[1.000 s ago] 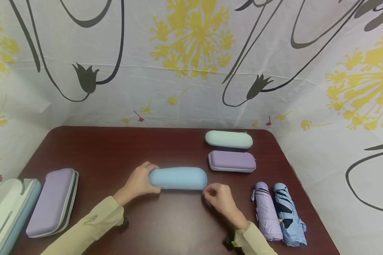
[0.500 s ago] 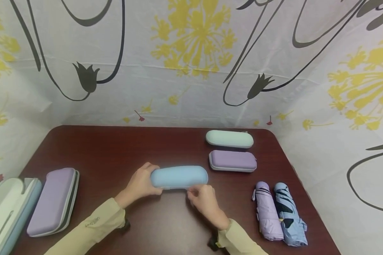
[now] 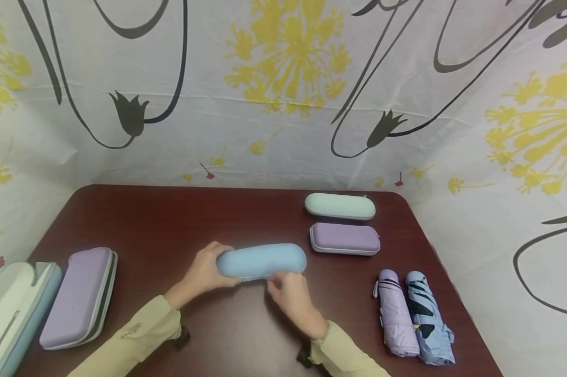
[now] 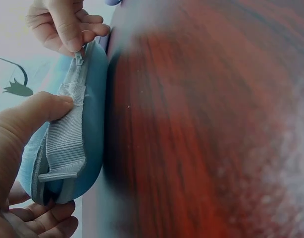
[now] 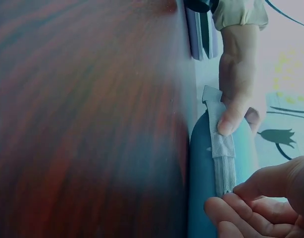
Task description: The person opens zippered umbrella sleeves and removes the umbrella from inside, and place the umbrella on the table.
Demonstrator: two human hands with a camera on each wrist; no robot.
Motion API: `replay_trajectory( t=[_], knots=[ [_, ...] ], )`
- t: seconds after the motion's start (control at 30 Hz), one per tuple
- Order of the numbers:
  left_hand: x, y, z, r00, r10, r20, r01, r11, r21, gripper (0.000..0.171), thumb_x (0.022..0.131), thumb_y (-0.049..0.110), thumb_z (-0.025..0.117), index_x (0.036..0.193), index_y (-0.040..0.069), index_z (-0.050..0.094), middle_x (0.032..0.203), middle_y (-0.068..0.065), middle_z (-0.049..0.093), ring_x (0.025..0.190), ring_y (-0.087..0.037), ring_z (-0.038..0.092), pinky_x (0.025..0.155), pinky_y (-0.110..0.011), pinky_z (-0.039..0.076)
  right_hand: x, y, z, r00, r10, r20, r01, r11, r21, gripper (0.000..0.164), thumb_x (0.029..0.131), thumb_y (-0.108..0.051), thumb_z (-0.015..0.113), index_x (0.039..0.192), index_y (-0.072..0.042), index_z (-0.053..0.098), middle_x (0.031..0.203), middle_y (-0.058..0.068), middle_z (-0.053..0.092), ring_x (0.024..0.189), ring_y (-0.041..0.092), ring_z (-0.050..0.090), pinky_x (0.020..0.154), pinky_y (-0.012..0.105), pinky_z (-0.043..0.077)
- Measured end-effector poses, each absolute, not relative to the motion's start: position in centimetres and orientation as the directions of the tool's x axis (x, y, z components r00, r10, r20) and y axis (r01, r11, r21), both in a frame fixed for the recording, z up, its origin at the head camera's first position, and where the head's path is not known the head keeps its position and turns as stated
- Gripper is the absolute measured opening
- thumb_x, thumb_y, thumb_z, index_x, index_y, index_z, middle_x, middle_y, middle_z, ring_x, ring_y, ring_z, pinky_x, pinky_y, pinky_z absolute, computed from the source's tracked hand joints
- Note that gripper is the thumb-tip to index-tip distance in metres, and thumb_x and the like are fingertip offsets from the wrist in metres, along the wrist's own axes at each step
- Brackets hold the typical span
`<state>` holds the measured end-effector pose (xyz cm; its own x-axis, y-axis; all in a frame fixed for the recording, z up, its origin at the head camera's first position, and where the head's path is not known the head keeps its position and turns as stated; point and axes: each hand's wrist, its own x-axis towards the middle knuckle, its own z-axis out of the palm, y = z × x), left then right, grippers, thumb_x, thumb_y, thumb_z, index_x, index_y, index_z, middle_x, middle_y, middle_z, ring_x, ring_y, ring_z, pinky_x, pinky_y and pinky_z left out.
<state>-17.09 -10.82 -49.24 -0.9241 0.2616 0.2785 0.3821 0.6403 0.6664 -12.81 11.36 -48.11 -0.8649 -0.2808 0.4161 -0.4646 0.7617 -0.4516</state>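
Observation:
A light blue zip-up case (image 3: pixel 260 261) lies on the brown table, in the middle of the head view. My left hand (image 3: pixel 203 269) grips its left end, the thumb pressing a grey ribbed strap (image 4: pixel 67 134) in the left wrist view. On the case's front side, my right hand (image 3: pixel 292 296) pinches the zipper pull (image 4: pixel 79 58) between thumb and forefinger. The zip (image 5: pixel 224 173) runs from the strap toward those fingertips in the right wrist view. At the strap end, a gap shows between the case's halves in the left wrist view.
Behind to the right lie a mint case (image 3: pixel 340 206) and a small purple case (image 3: pixel 345 239). Two folded umbrellas, lilac (image 3: pixel 396 314) and blue (image 3: pixel 428 319), lie at right. A larger purple case (image 3: pixel 78 298) and a white-and-blue case (image 3: pixel 14 319) are at left.
My right hand has moved left along the case's front side, from near its right end to nearer the middle. The case has turned slightly, while my left hand keeps its grip.

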Motion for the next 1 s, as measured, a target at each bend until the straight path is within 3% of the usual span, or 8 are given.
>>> replay_trajectory(
  t=[0.17, 0.43, 0.5, 0.6, 0.7, 0.83, 1.0],
  knots=[
    [-17.1, -10.8, -49.3, -0.928, 0.260, 0.266, 0.372, 0.646, 0.667, 0.067, 0.050, 0.030, 0.090, 0.106, 0.004, 0.066, 0.096, -0.005, 0.059, 0.086, -0.024, 0.059, 0.074, -0.042, 0.052, -12.8, 10.5, -48.2, -0.891, -0.276, 0.360, -0.441, 0.715, -0.542, 0.005, 0.073, -0.003, 0.072, 0.074, -0.007, 0.071, 0.064, 0.000, 0.066, 0.043, -0.002, 0.053, 0.057, 0.018, 0.048],
    [-16.9, -10.8, -49.2, -0.933, 0.258, 0.252, 0.360, 0.648, 0.671, 0.067, 0.051, 0.029, 0.090, 0.108, 0.004, 0.064, 0.098, -0.006, 0.058, 0.088, -0.025, 0.059, 0.075, -0.043, 0.051, -13.2, 10.3, -48.2, -0.877, -0.358, 0.321, -0.481, 0.675, -0.560, 0.005, 0.075, -0.002, 0.072, 0.079, -0.005, 0.071, 0.069, 0.002, 0.068, 0.046, -0.002, 0.054, 0.060, 0.016, 0.049],
    [-16.8, -10.8, -49.3, -0.933, 0.262, 0.246, 0.359, 0.647, 0.672, 0.068, 0.052, 0.029, 0.090, 0.110, 0.004, 0.063, 0.099, -0.006, 0.058, 0.089, -0.026, 0.059, 0.075, -0.044, 0.051, -13.5, 11.0, -48.0, -0.855, -0.388, 0.345, -0.519, 0.647, -0.558, 0.006, 0.075, -0.003, 0.072, 0.080, -0.006, 0.071, 0.071, 0.001, 0.069, 0.053, 0.000, 0.058, 0.062, 0.018, 0.049],
    [-16.4, -10.7, -49.3, -0.932, 0.274, 0.235, 0.360, 0.651, 0.668, 0.071, 0.054, 0.029, 0.090, 0.114, 0.003, 0.062, 0.103, -0.008, 0.057, 0.091, -0.027, 0.058, 0.076, -0.046, 0.051, -14.4, 12.6, -47.4, -0.793, -0.373, 0.481, -0.600, 0.615, -0.512, 0.013, 0.071, -0.003, 0.075, 0.082, -0.006, 0.070, 0.075, 0.001, 0.068, 0.063, 0.008, 0.061, 0.063, 0.022, 0.050],
    [-16.2, -11.0, -49.1, -0.922, 0.296, 0.247, 0.384, 0.631, 0.674, 0.071, 0.056, 0.028, 0.089, 0.117, 0.002, 0.061, 0.104, -0.008, 0.056, 0.093, -0.028, 0.058, 0.077, -0.047, 0.051, -15.8, 14.6, -46.8, -0.787, -0.318, 0.529, -0.590, 0.640, -0.492, 0.029, 0.069, -0.009, 0.079, 0.095, -0.003, 0.068, 0.090, 0.006, 0.066, 0.083, 0.020, 0.061, 0.073, 0.031, 0.050],
    [-16.3, -11.9, -49.3, -0.889, 0.358, 0.286, 0.449, 0.559, 0.697, 0.066, 0.061, 0.024, 0.086, 0.118, 0.002, 0.061, 0.104, -0.007, 0.057, 0.093, -0.025, 0.058, 0.076, -0.044, 0.051, -17.5, 17.1, -46.9, -0.866, -0.361, 0.347, -0.500, 0.649, -0.573, 0.049, 0.074, -0.016, 0.078, 0.117, 0.000, 0.060, 0.113, 0.014, 0.059, 0.106, 0.030, 0.054, 0.088, 0.043, 0.045],
    [-16.9, -13.1, -49.3, -0.863, 0.413, 0.291, 0.480, 0.488, 0.729, 0.061, 0.063, 0.021, 0.086, 0.116, 0.003, 0.062, 0.105, -0.006, 0.062, 0.095, -0.024, 0.060, 0.079, -0.043, 0.052, -18.3, 18.8, -47.3, -0.862, -0.465, 0.203, -0.475, 0.597, -0.647, 0.053, 0.078, -0.019, 0.075, 0.123, 0.001, 0.056, 0.119, 0.014, 0.058, 0.109, 0.027, 0.054, 0.090, 0.042, 0.044]
  ],
)
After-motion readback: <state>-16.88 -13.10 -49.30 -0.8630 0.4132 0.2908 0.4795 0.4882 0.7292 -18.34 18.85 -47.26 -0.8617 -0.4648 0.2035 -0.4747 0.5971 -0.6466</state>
